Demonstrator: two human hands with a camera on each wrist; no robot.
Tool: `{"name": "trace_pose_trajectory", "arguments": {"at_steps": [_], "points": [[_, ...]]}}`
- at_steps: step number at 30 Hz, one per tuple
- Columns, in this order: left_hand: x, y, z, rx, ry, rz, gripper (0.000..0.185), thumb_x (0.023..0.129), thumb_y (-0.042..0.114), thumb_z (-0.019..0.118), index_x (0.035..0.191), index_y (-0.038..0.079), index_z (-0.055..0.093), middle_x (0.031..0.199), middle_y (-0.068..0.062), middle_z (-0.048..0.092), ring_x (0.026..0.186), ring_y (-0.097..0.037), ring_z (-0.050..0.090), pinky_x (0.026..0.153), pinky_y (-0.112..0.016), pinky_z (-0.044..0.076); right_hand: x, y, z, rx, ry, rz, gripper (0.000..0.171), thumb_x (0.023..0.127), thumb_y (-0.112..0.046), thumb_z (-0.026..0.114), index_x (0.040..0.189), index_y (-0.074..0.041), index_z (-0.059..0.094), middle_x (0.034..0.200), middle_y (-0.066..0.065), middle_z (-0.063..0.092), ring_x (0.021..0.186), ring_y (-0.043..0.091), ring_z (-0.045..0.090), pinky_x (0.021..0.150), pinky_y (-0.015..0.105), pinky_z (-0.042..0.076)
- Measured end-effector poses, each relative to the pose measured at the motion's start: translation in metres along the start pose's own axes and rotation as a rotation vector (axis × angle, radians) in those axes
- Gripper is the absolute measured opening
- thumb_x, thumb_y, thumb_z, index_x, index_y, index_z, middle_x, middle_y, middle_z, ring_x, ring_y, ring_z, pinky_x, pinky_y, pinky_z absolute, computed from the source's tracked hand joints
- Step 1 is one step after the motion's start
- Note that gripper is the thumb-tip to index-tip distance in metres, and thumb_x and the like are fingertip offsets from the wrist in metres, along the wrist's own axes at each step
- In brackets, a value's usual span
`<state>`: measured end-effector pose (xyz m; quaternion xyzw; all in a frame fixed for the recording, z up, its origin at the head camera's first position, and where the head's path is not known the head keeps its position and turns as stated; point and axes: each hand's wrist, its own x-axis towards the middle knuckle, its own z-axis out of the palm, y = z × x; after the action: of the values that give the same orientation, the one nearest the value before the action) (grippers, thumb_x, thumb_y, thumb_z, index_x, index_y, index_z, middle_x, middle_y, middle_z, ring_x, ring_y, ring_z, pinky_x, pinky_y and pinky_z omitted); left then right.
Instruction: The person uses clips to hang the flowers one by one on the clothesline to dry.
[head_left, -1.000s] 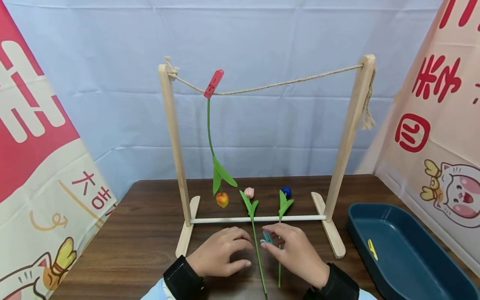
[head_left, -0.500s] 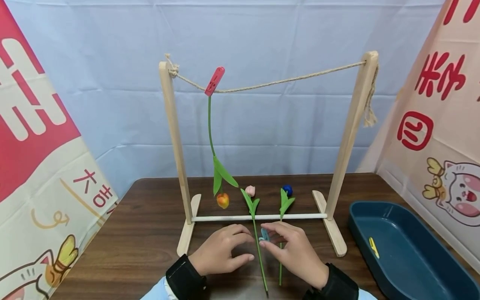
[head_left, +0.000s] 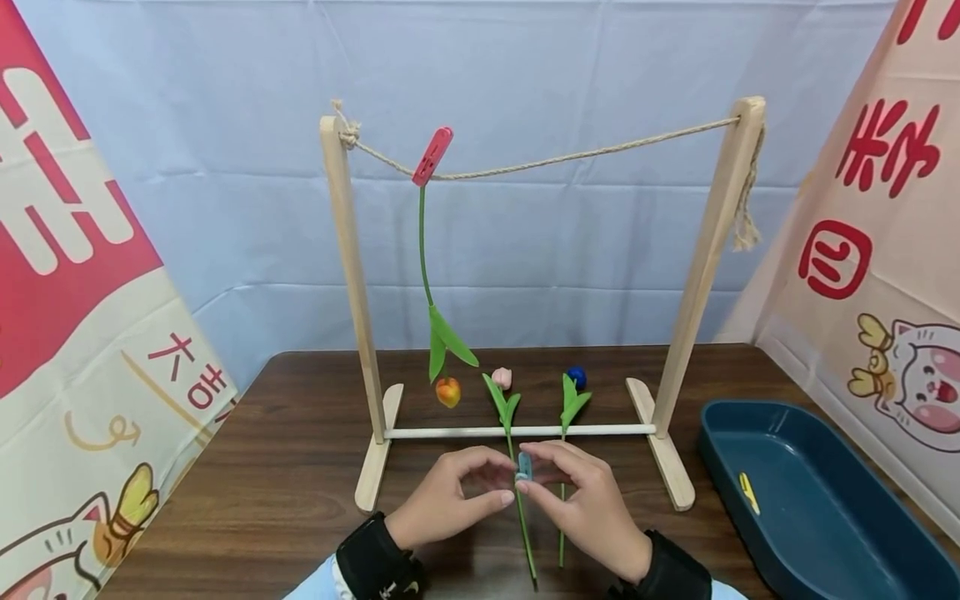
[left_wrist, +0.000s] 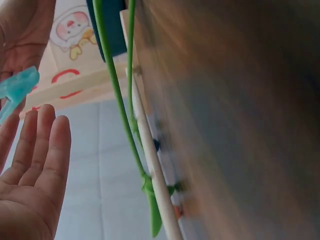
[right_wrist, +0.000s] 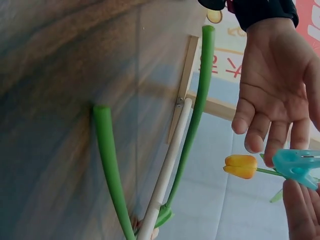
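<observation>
Both hands hover low at the near middle of the scene, fingertips meeting. The left hand (head_left: 450,500) has its fingers loosely extended, thumb reaching right. The right hand (head_left: 581,500) curls its thumb and forefinger in a pinch; dark cuffs cover both wrists

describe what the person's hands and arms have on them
Both hands, the left hand and the right hand, are bare, with no gloves or rings visible. Each wrist carries a black band, and pale blue sleeves show just behind the bands.
</observation>
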<state>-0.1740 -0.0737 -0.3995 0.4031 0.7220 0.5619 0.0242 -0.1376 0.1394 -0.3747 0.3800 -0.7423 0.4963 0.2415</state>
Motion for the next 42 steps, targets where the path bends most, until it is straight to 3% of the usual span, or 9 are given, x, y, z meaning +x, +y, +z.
{"name": "trace_pose_trajectory", "arguments": {"at_steps": [8, 13, 17, 23, 29, 34, 42], "points": [[0.002, 0.005, 0.008, -0.096, 0.041, -0.059, 0.024, 0.095, 0.006, 0.063, 0.118, 0.002, 0.062, 0.106, -0.012, 0.064, 0.094, -0.017, 0.064, 0.08, -0.036, 0.055, -0.003, 0.006, 0.003, 0.063, -0.014, 0.002, 0.047, 0.082, 0.013, 0.07, 0.126, 0.002, 0.057, 0.115, 0.01, 0.06, 0.098, 0.024, 0.062, 0.076, 0.03, 0.056], [0.002, -0.001, 0.011, -0.099, 0.063, -0.101, 0.023, 0.093, 0.009, 0.066, 0.116, 0.004, 0.063, 0.106, -0.009, 0.064, 0.092, -0.016, 0.064, 0.077, -0.034, 0.056, -0.003, 0.001, 0.005, 0.077, -0.012, 0.026, 0.046, 0.08, 0.016, 0.07, 0.123, 0.005, 0.057, 0.114, 0.011, 0.06, 0.099, 0.025, 0.062, 0.076, 0.03, 0.056], [0.002, -0.003, 0.012, -0.083, 0.085, -0.125, 0.019, 0.093, 0.015, 0.067, 0.111, 0.009, 0.064, 0.101, -0.004, 0.065, 0.09, -0.016, 0.064, 0.075, -0.032, 0.056, -0.012, 0.019, 0.01, 0.081, -0.034, 0.078, 0.046, 0.084, 0.008, 0.07, 0.127, 0.001, 0.056, 0.119, 0.011, 0.059, 0.102, 0.024, 0.062, 0.078, 0.03, 0.056], [0.002, -0.003, 0.013, -0.077, 0.091, -0.126, 0.017, 0.093, 0.017, 0.068, 0.107, 0.01, 0.064, 0.098, -0.003, 0.065, 0.088, -0.015, 0.065, 0.075, -0.032, 0.056, -0.011, 0.02, 0.012, 0.067, -0.002, 0.036, 0.048, 0.08, 0.011, 0.073, 0.124, -0.001, 0.058, 0.115, 0.011, 0.06, 0.098, 0.025, 0.064, 0.073, 0.031, 0.057], [0.002, -0.004, 0.013, -0.067, 0.09, -0.115, 0.017, 0.093, 0.017, 0.068, 0.108, 0.008, 0.064, 0.099, -0.004, 0.065, 0.088, -0.014, 0.064, 0.075, -0.035, 0.056, -0.006, 0.008, 0.012, 0.073, 0.007, 0.034, 0.046, 0.076, 0.018, 0.072, 0.119, 0.006, 0.058, 0.111, 0.017, 0.06, 0.094, 0.03, 0.064, 0.072, 0.031, 0.057], [0.002, -0.001, 0.013, -0.036, 0.1, -0.114, 0.016, 0.093, 0.012, 0.068, 0.107, 0.007, 0.064, 0.098, -0.005, 0.065, 0.086, -0.013, 0.064, 0.073, -0.034, 0.056, -0.009, 0.016, 0.014, 0.051, 0.008, 0.017, 0.049, 0.077, 0.016, 0.074, 0.122, 0.003, 0.058, 0.113, 0.014, 0.06, 0.094, 0.027, 0.065, 0.072, 0.03, 0.057], [0.004, 0.025, 0.01, -0.017, 0.084, -0.061, 0.014, 0.091, 0.004, 0.067, 0.104, 0.001, 0.063, 0.095, -0.011, 0.065, 0.083, -0.012, 0.064, 0.071, -0.032, 0.056, -0.011, 0.021, 0.011, 0.042, -0.012, 0.029, 0.053, 0.081, 0.007, 0.074, 0.129, -0.001, 0.055, 0.113, 0.014, 0.06, 0.095, 0.021, 0.064, 0.073, 0.031, 0.056]]}}
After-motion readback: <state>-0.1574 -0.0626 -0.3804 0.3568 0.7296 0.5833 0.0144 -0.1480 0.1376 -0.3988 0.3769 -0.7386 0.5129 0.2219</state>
